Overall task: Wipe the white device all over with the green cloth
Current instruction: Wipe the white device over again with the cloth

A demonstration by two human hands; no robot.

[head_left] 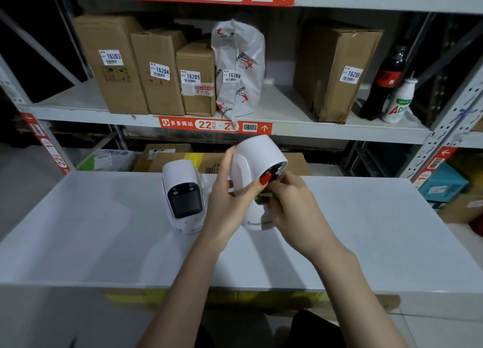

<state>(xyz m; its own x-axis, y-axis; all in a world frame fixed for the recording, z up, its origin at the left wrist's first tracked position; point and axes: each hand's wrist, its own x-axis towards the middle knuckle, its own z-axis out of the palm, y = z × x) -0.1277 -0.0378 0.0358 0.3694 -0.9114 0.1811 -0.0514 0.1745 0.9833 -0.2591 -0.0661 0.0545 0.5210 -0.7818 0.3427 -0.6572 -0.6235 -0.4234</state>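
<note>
White tabletop (366, 230), rounded glossy white device (251, 159) gripped by left hand (227, 204), right hand (295, 209) clutching green cloth (264, 197)

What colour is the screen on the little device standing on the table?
Black, on the white device; head view.

White device (257, 156) — green cloth (265, 197)

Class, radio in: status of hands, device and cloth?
Left hand holds white device. Right hand presses green cloth against it. Second device beside, apart.
</note>
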